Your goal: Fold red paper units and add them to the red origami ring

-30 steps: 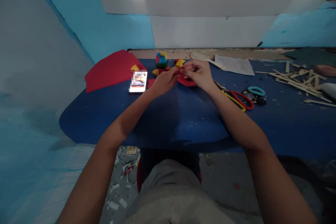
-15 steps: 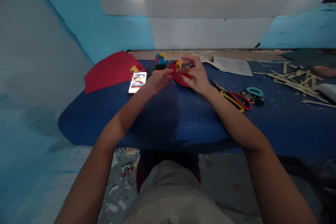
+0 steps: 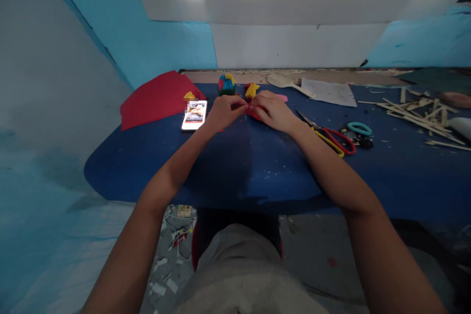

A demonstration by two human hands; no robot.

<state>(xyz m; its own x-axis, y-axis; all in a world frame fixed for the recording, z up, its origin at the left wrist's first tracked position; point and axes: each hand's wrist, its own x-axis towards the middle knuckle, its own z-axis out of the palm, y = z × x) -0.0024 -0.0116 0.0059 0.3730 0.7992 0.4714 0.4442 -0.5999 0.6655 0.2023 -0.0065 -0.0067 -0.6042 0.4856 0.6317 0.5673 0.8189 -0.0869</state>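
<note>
My left hand (image 3: 223, 112) and my right hand (image 3: 270, 109) meet over the blue table (image 3: 257, 167), fingers curled and pinched together on a red folded paper piece (image 3: 253, 112) that is mostly hidden under them. Just beyond my fingers lie a yellow and red folded piece (image 3: 251, 90) and a small multicoloured paper ball (image 3: 226, 83). A phone (image 3: 194, 115) with a lit screen lies left of my left hand.
A red paper sheet (image 3: 156, 98) lies at the back left. Scissors (image 3: 327, 136) with red and yellow handles lie right of my right hand, next to a teal ring (image 3: 359, 128). White paper (image 3: 328, 91) and several wooden sticks (image 3: 419, 110) fill the right side.
My right hand has drawn back toward me and closed its fingers down over the red piece. My left hand has closed in to meet it.
</note>
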